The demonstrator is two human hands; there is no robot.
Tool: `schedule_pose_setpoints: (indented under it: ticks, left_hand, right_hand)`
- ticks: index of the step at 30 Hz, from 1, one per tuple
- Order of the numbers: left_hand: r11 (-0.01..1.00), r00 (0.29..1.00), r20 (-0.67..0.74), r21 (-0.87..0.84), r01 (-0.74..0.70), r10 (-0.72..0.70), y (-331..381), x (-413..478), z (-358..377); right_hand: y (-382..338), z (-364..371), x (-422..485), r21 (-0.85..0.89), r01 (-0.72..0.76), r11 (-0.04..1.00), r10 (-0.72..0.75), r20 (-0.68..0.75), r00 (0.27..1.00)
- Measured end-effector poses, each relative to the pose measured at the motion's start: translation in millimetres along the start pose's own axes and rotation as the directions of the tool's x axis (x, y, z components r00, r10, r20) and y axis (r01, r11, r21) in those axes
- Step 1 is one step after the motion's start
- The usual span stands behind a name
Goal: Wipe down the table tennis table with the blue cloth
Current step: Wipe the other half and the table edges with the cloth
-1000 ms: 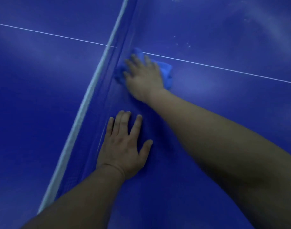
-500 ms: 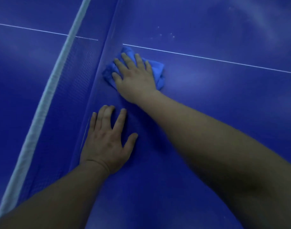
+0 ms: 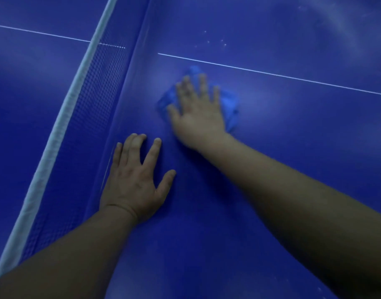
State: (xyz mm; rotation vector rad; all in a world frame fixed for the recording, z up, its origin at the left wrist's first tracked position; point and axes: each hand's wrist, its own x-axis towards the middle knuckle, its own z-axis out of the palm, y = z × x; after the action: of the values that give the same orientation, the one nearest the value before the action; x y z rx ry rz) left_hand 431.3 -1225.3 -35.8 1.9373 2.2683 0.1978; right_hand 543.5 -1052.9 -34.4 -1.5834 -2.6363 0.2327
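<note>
On the blue table (image 3: 271, 169), the flat right hand (image 3: 198, 113) presses the blue cloth (image 3: 230, 104); the left hand (image 3: 135, 180) rests spread.

Dim blue light, motion-blurred right hand (image 3: 198, 117)

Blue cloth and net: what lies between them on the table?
Nothing: in the head view, only bare table lies between the blue cloth and the net.

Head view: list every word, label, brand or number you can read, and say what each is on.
None: no word, brand, number or sign is readable. The table tennis table carries only a plain white line; the net, its white top band, and the blue cloth under the right hand show no lettering.
</note>
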Motion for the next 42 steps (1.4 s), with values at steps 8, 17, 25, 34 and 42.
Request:
schedule_pose_setpoints:
  ticks: [8, 17, 25, 34, 42]
  left_hand:
    - [1.0, 1.0, -0.013, -0.015, 0.003, -0.003, 1, 0, -2]
    - [1.0, 1.0, -0.017, -0.02, -0.002, 0.002, -2, -2, 0]
    - [0.999, 1.0, -0.011, -0.026, 0.02, -0.02, 1, -1, -1]
    - [0.999, 0.999, -0.049, -0.036, 0.007, -0.008, 2, -1, 0]
    - [1.0, 0.999, -0.041, -0.013, 0.0, 0.0, 2, -1, 3]
  right_hand:
    - [183, -36, 25, 0.008, -0.586, 0.81, 0.585, -0.086, 0.807]
    - [46, 4, -78, -0.023, 0.333, 0.943, -0.333, 0.014, 0.943]
    - [211, -50, 9, -0.022, -0.614, 0.789, 0.613, -0.026, 0.789]
    - [118, -14, -89, -0.026, 0.501, 0.865, -0.497, 0.082, 0.864]
    - [192, -42, -22, -0.07, -0.133, 0.989, 0.133, 0.002, 0.991]
